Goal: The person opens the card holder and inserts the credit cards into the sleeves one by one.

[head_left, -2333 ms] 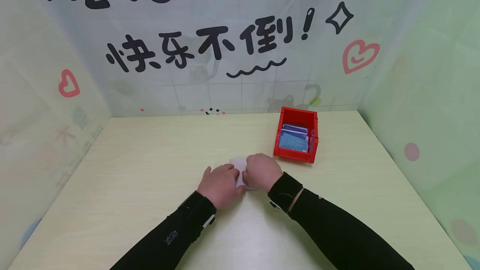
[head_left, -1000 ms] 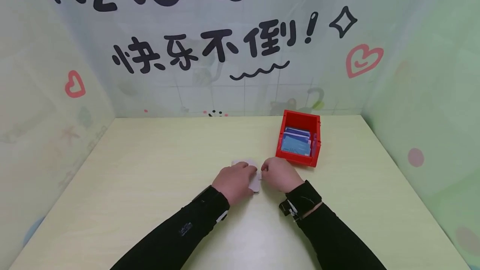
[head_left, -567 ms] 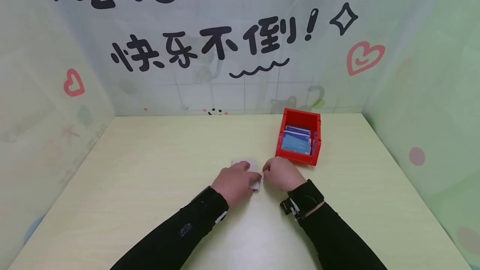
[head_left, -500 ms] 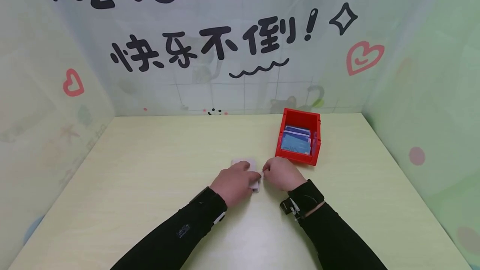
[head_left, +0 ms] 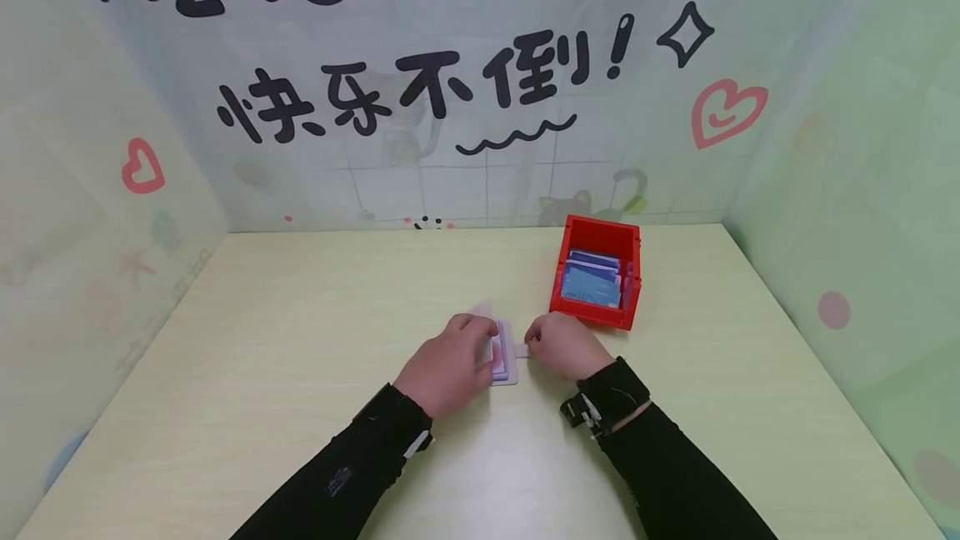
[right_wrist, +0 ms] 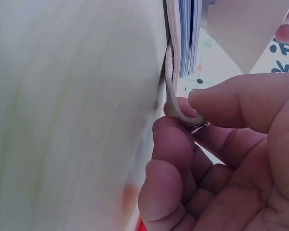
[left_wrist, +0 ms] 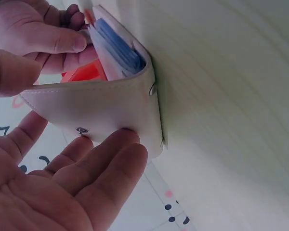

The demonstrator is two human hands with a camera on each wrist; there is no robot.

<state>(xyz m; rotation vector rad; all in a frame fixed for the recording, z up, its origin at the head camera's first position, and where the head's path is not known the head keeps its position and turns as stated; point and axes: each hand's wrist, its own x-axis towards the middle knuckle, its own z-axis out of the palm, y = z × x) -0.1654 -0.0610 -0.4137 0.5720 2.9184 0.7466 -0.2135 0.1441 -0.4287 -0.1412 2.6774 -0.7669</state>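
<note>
A pale pink card holder (head_left: pixel 512 369) lies partly open on the table. My left hand (head_left: pixel 450 365) holds its raised front cover (left_wrist: pixel 89 106), thumb at the upper edge and fingers against the outside, around a small metal snap (left_wrist: pixel 81 130). Inside stands a stack of bluish cards or sleeves (left_wrist: pixel 118 48). My right hand (head_left: pixel 567 348) pinches the end of the holder's closing strap (right_wrist: pixel 172 98) between thumb and fingers, drawing it out to the right. A metal snap (right_wrist: pixel 199 128) shows at the strap's tip.
A red plastic box (head_left: pixel 600 233) stands behind my right hand, close to it. Several blue and purple cards or packets (head_left: pixel 591 283) stand in it. Printed fabric walls (head_left: pixel 480 190) enclose the table (head_left: pixel 337 298) at the back and both sides.
At first both hands were on the closed holder. The right hand then moved right with the strap. Now the left hand has drawn back leftward, lifting the cover and exposing the inside.
</note>
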